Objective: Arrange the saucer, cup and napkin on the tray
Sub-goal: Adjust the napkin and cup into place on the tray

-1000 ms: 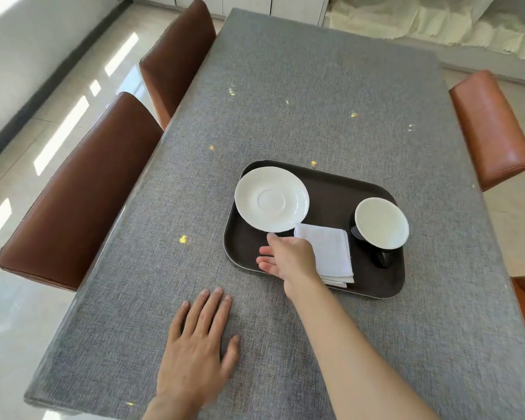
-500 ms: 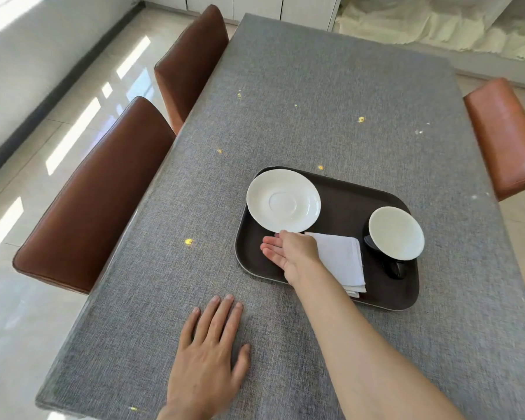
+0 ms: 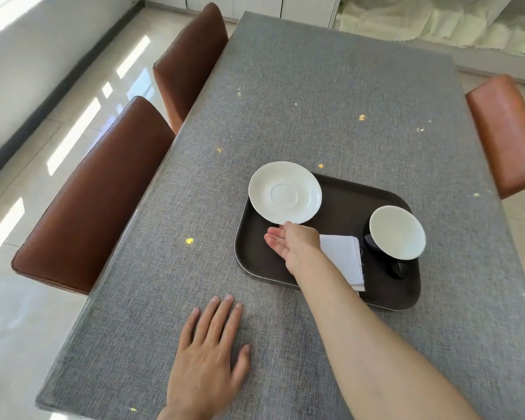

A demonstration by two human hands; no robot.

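Right hand [image 3: 294,242] pinching the saucer [image 3: 285,193] by its near rim, tilted over the tray [image 3: 340,204] corner. Cup [image 3: 396,231] + napkin [image 3: 344,259] already on tray imo. Left hand [image 3: 208,363] flat on desk [image 3: 315,86], holding nothing.

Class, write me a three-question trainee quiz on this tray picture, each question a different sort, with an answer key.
1. True or false: the left hand lies flat on the table.
2. Which item does the right hand touch at its near edge? A) cup B) saucer C) chair
3. Fill in: the folded napkin lies on the ____, between the right hand and the cup.

Key: 1 true; 2 B; 3 tray.
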